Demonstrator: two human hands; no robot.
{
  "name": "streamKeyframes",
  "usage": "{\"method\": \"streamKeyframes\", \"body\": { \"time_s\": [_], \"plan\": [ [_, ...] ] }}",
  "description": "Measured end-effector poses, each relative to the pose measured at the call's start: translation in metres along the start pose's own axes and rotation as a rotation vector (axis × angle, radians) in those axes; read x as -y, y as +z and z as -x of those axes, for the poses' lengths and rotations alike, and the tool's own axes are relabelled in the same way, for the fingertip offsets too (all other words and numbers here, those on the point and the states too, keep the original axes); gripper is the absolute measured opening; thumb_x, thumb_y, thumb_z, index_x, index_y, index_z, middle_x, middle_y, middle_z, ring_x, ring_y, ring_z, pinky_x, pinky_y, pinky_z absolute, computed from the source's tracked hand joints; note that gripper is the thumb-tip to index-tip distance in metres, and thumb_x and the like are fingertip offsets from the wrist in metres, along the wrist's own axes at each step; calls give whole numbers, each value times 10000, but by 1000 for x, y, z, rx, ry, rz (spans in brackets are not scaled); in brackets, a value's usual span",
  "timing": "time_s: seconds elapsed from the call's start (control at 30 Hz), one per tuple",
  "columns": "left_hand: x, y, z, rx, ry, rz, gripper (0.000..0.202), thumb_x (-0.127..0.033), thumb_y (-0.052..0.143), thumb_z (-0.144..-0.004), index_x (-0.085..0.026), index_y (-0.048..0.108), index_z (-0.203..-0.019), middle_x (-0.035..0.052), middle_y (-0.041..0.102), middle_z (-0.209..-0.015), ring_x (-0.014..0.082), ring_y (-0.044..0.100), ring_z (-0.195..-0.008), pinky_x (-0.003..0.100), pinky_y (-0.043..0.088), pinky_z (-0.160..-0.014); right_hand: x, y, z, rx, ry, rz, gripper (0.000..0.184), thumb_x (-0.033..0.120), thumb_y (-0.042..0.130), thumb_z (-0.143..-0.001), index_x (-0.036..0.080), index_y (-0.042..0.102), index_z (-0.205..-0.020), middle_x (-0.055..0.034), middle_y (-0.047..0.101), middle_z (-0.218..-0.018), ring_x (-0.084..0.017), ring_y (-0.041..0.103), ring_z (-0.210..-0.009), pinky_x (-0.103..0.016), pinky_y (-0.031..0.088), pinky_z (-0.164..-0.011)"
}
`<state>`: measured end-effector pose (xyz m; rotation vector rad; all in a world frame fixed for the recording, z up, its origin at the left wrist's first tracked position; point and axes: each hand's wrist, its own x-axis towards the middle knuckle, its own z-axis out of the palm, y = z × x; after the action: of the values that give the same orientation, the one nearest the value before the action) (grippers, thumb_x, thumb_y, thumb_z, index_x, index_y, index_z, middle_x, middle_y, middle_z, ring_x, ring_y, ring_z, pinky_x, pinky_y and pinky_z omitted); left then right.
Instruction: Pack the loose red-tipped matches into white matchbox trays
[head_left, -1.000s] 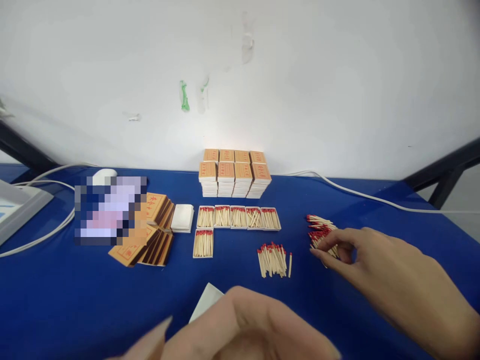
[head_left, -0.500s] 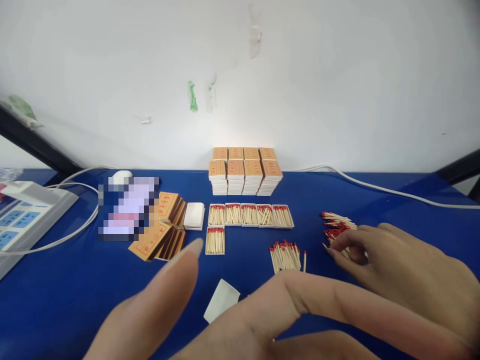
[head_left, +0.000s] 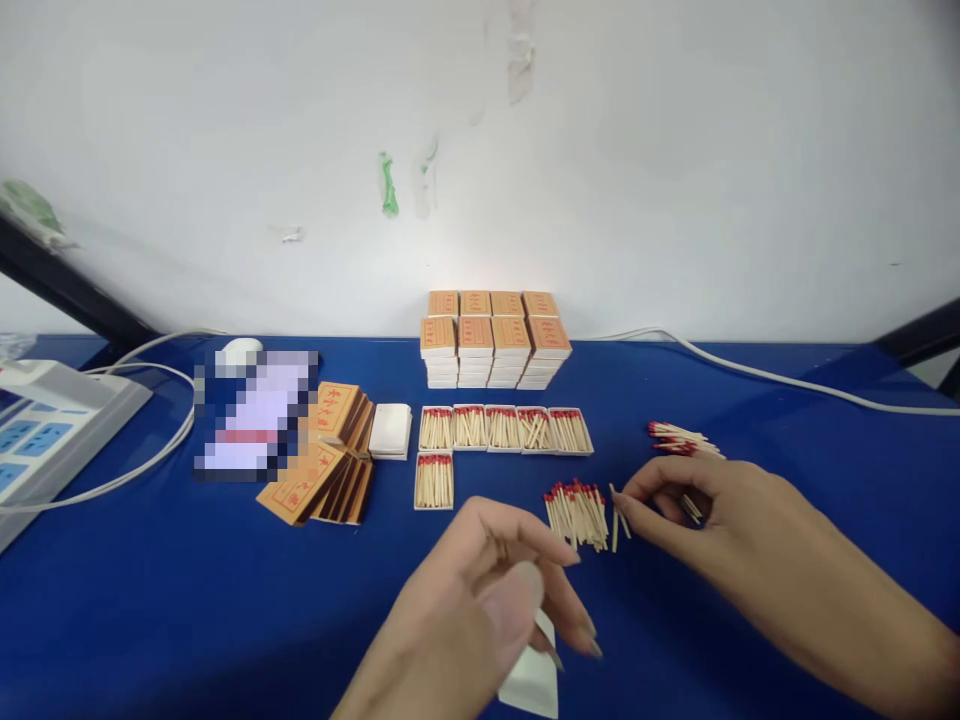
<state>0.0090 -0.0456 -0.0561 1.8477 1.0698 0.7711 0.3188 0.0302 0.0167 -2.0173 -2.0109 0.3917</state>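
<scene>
My left hand (head_left: 487, 600) is low in the middle, its fingers closed on a small white empty tray (head_left: 534, 675) that rests on the blue table (head_left: 150, 600). My right hand (head_left: 720, 510) pinches a few matches just right of a small bundle of red-tipped matches (head_left: 576, 512). A looser heap of matches (head_left: 679, 438) lies behind that hand. Several open trays filled with matches (head_left: 504, 428) stand in a row, with one more filled tray (head_left: 433, 479) in front at the left.
Closed orange matchboxes are stacked in a block (head_left: 491, 338) against the white wall. A fanned pile of orange sleeves (head_left: 330, 465) and a stack of white trays (head_left: 390, 430) lie to the left. A power strip (head_left: 45, 430) and white cables (head_left: 750, 372) lie along the table's edges.
My left hand drew back from an outstretched reach and closed on the white tray. My right hand slid left from the loose heap toward the small bundle, carrying a few matches.
</scene>
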Motion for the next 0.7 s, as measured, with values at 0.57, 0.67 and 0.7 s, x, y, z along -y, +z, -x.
{"method": "streamKeyframes", "body": {
  "time_s": [0.57,0.67,0.7],
  "plan": [
    [-54,-27,-68,-29,-408,726,501,-701,536,-1249,-280,766,-1391,158,815,-1608,379,807,-1508,646,607,-1321,9,-6,2,232,45,5,545,658,464,-1122,312,727,-794,-22,744,-710,-252,694,-653,-376,422,-630],
    [-48,-24,-80,-3,-428,791,553,-758,634,-1157,-255,771,-1341,172,819,-1583,415,808,-1500,653,598,-1327,15,-3,3,239,26,-30,494,624,450,-1122,316,736,-862,-7,733,-706,-233,665,-632,-365,409,-619],
    [-48,-24,-83,2,-435,817,566,-767,657,-1133,-250,775,-1332,171,823,-1569,419,806,-1500,647,592,-1334,16,-3,3,243,19,-43,484,616,441,-1124,316,735,-884,-2,734,-712,-227,664,-632,-360,409,-617]
  ]
}}
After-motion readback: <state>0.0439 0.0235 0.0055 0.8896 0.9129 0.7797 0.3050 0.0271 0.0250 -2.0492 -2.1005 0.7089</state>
